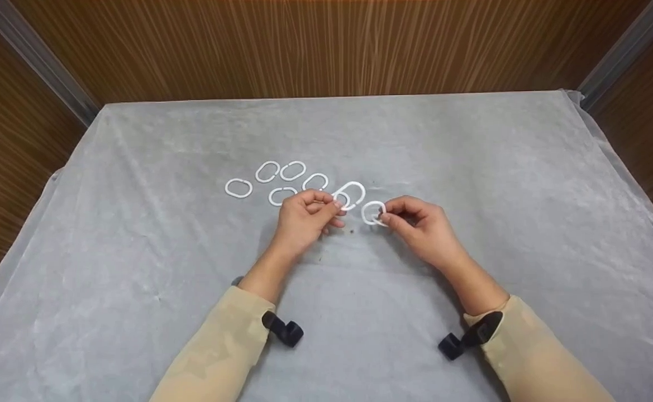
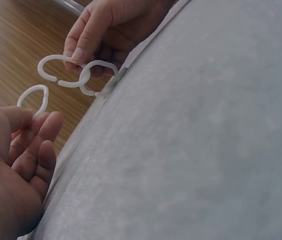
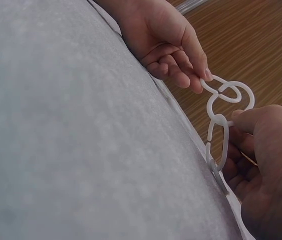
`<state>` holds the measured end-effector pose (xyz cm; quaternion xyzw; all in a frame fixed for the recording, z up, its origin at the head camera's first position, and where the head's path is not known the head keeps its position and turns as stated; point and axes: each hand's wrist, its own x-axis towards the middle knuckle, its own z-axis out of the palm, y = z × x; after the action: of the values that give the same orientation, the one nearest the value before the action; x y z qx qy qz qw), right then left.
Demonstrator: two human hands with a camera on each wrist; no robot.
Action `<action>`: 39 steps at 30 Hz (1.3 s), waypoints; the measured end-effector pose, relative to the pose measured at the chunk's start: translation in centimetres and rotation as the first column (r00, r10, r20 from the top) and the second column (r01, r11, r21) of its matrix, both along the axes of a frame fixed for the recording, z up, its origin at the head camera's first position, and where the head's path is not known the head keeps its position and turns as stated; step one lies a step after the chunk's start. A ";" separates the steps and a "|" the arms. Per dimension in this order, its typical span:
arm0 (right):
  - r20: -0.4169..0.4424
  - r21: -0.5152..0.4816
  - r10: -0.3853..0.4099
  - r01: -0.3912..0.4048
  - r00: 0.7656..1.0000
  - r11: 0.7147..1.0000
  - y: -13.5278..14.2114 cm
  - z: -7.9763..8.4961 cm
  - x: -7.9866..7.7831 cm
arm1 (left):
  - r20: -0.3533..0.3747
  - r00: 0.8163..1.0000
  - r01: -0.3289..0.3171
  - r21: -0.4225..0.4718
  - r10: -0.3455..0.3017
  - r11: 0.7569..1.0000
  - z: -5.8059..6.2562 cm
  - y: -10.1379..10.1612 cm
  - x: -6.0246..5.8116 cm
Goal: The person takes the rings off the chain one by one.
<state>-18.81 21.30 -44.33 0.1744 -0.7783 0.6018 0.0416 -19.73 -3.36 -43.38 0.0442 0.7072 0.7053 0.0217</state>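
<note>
White, C-shaped plastic curtain rings are in both hands. My left hand (image 1: 304, 223) pinches one ring (image 2: 45, 100) between thumb and fingertips. My right hand (image 1: 424, 231) pinches another ring (image 2: 50, 57), which is linked through a second ring (image 2: 100, 63). In the right wrist view, the left hand's ring (image 3: 239, 93) overlaps the right hand's ring (image 3: 251, 95); whether they are hooked together I cannot tell. Below, a linked ring (image 3: 226, 142) hangs down, with more of the chain partly hidden at the cloth. In the head view, a larger-looking ring (image 1: 363, 191) shows beside the left fingertips.
Several loose rings lie on the grey cloth, among them one at the far left (image 1: 238, 196) and one partly behind the left hand (image 1: 271, 196). Grey cloth (image 1: 136, 268) covers the table. A wood-grain panel (image 1: 326, 50) stands behind it.
</note>
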 end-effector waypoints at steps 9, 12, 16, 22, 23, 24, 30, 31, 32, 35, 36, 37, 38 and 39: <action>0.000 -0.026 -0.003 0.003 1.000 1.000 0.0 0.0 0.0 | 0.011 0.990 -0.141 0.005 0.141 0.990 1.5 -0.5 -0.3; -0.002 -0.024 -0.003 0.002 1.000 1.000 0.0 -0.1 0.0 | 0.016 0.985 -0.170 -0.015 0.170 0.985 2.3 -1.4 -0.5; 0.001 -0.025 -0.002 0.002 1.000 1.000 0.0 -0.2 0.0 | 0.024 0.983 -0.182 -0.055 0.184 0.982 3.6 -3.2 -0.8; -0.001 -0.033 -0.004 0.004 1.000 0.999 0.0 -0.1 0.0 | 0.024 0.978 -0.206 -0.106 0.209 0.973 5.0 -6.1 -1.0; -0.001 -0.031 -0.004 0.004 1.000 1.000 0.0 -0.1 0.0 | 0.022 0.977 -0.208 -0.120 0.212 0.971 5.2 -6.6 -1.0; 0.001 -0.029 -0.004 0.004 1.000 1.000 0.0 -0.1 0.0 | 0.020 0.977 -0.208 -0.136 0.213 0.969 5.3 -7.1 -0.9; 0.007 -0.010 -0.010 0.010 1.000 1.000 0.2 -0.2 0.0 | 0.025 0.978 -0.197 -0.224 0.208 0.954 5.3 -9.7 -0.6; 0.006 -0.009 -0.009 0.010 1.000 1.000 0.2 -0.2 0.0 | 0.029 0.978 -0.195 -0.233 0.207 0.953 5.2 -10.2 -0.5; 0.007 -0.009 -0.008 0.008 1.000 1.000 0.1 -0.1 0.0 | 0.032 0.978 -0.193 -0.241 0.207 0.951 5.1 -10.6 -0.4; 0.006 -0.005 -0.005 0.005 1.000 1.000 0.1 -0.1 0.0 | 0.040 0.978 -0.187 -0.262 0.204 0.947 4.9 -12.0 -0.1; 0.006 -0.004 -0.004 0.004 1.000 1.000 0.1 0.0 0.0 | 0.042 0.978 -0.187 -0.268 0.205 0.945 4.8 -12.3 -0.1; 0.006 0.000 -0.004 0.004 1.000 1.000 0.1 0.0 -0.1 | 0.047 0.977 -0.186 -0.270 0.206 0.945 4.8 -12.7 0.0; 0.006 0.002 -0.003 0.003 1.000 1.000 0.1 0.0 -0.1 | 0.052 0.977 -0.184 -0.272 0.206 0.944 4.7 -13.1 0.1; 0.006 0.004 -0.003 0.003 1.000 1.000 0.0 0.0 -0.1 | 0.059 0.977 -0.183 -0.275 0.207 0.944 4.7 -13.4 0.2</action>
<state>-18.89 21.34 -44.33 0.1715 -0.7797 0.6008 0.0400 -19.48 -16.80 -38.73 -0.0600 0.7954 0.6030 -0.0118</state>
